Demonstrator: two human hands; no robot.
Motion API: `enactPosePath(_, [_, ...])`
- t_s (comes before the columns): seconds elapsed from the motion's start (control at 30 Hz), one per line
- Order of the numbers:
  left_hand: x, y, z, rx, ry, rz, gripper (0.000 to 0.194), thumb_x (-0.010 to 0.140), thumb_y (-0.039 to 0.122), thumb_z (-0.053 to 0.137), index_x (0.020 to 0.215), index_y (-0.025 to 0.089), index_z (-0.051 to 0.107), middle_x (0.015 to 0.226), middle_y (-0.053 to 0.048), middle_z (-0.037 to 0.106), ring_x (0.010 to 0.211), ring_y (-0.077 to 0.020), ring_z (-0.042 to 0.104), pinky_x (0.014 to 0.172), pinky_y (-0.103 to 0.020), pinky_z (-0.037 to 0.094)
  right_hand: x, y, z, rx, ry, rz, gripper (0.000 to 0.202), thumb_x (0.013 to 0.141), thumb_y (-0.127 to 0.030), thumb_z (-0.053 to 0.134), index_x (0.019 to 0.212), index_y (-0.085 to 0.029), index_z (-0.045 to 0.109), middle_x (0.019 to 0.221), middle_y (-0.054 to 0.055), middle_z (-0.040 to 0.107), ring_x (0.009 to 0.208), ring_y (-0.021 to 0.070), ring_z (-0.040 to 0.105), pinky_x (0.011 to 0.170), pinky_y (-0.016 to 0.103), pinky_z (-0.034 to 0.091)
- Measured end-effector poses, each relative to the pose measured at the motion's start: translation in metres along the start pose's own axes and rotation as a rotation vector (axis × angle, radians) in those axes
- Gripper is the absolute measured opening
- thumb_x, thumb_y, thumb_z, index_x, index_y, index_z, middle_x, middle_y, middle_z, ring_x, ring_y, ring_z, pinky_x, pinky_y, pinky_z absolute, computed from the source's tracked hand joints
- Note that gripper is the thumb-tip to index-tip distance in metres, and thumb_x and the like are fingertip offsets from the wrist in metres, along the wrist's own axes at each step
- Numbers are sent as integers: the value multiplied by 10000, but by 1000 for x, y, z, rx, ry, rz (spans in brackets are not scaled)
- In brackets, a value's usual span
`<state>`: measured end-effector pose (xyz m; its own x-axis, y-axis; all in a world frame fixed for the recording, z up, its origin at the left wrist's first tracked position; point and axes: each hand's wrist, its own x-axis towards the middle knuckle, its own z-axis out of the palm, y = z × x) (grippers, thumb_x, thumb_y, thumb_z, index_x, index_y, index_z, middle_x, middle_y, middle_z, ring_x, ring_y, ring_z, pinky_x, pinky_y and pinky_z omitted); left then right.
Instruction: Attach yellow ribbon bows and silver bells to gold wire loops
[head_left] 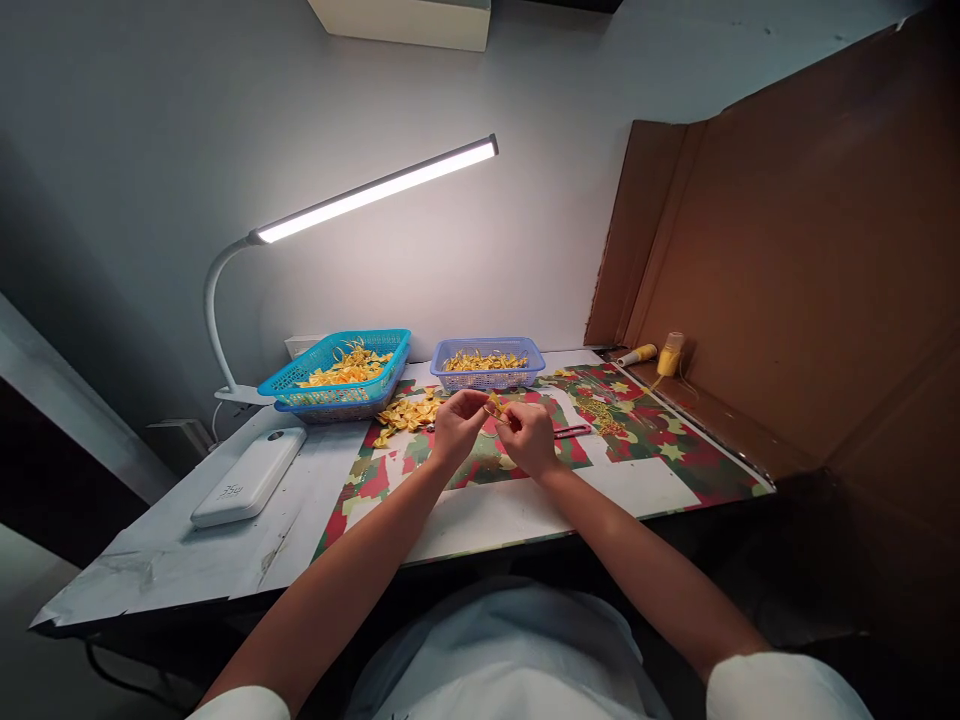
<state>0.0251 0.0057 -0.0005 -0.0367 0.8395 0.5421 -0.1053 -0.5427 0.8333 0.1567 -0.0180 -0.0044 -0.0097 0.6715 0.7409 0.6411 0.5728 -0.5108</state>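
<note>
Over the middle of the patterned mat, my left hand [459, 428] pinches a small yellow ribbon bow [495, 403] between thumb and fingers. My right hand [531, 437] is closed at the bow's other side, its fingertips meeting those of the left. Fine detail between the fingertips is too small to make out. To the left of my hands lies a loose pile of yellow ribbon bows [409, 415]. A thin pinkish tool [572, 431] lies just right of my right hand, partly hidden by it. Farther right, thin gold cords [602, 417] are heaped on the mat.
A turquoise basket [277, 385] of yellow pieces sits on another basket at back left; a lilac basket [487, 380] holds more. A lit lamp [375, 190] arches above. A white power bank [251, 478] lies left. Brown cardboard [795, 270] walls the right, near yellow thread spools [670, 355].
</note>
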Motion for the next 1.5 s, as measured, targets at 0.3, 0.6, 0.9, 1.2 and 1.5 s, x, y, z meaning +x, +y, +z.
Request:
enactPosePath(0.3, [-1, -7, 0, -42, -137, -126, 337, 667, 452, 758, 795, 145, 697, 725, -47, 696, 650, -151, 634, 653, -293, 534, 1, 5, 1, 239, -105, 60, 286, 859, -320, 433, 625, -191, 537, 529, -18, 502, 490, 119, 448, 477, 243, 363])
enactPosePath(0.6, [0, 1, -6, 63, -236, -80, 354, 729, 509, 700, 659, 163, 679, 562, 8, 574, 533, -107, 494, 518, -227, 422, 7, 12, -28, 252, -78, -24, 162, 799, -213, 484, 800, -203, 646, 677, 0, 614, 610, 147, 520, 642, 287, 425])
enactPosePath(0.9, [4, -5, -11, 207, -297, 48, 417, 750, 572, 659, 642, 171, 688, 565, 3, 573, 532, -115, 489, 507, -227, 407, 7, 18, -25, -25, -106, -168, 125, 840, -229, 616, 937, -227, 695, 747, -11, 634, 728, 158, 569, 773, 310, 364])
enactPosePath(1.2, [1, 4, -12, 368, -216, 220, 295, 760, 500, 688, 685, 222, 752, 638, -29, 613, 572, -139, 522, 531, -245, 406, 5, 14, -24, -7, -84, -166, 101, 826, -180, 601, 752, -219, 657, 739, -11, 662, 759, 161, 588, 767, 313, 348])
enactPosePath(1.5, [0, 5, -10, 413, -185, 282, 287, 807, 446, 654, 680, 202, 737, 554, -15, 637, 501, -129, 517, 512, -243, 393, 4, 15, -25, 28, -60, -183, 106, 789, -191, 630, 693, -229, 655, 766, -9, 678, 778, 173, 596, 805, 335, 348])
